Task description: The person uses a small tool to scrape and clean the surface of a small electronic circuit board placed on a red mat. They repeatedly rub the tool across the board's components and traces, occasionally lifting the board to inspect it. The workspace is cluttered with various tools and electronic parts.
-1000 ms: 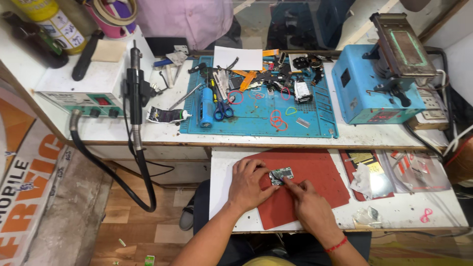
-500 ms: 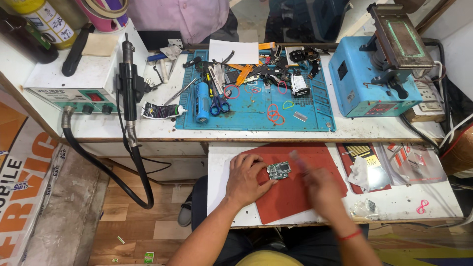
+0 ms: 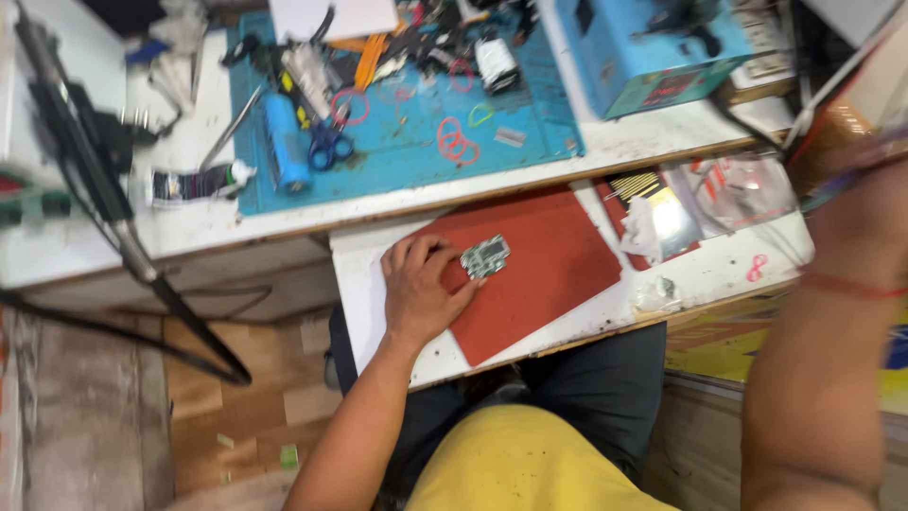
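Circuit board (image 3: 485,256) under left hand (image 3: 418,289) fingertips

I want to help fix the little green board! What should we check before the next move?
1. Circuit board lies on the red mat: ok.
2. Left hand steadies it, fingers at its edge: ok.
3. Right hand near the board: not ok, raised far to the side.
4. Tool in right hand: cannot tell, blurred.
5. Mat bare around the board: ok.
6. Scissors within view on blue mat: ok.
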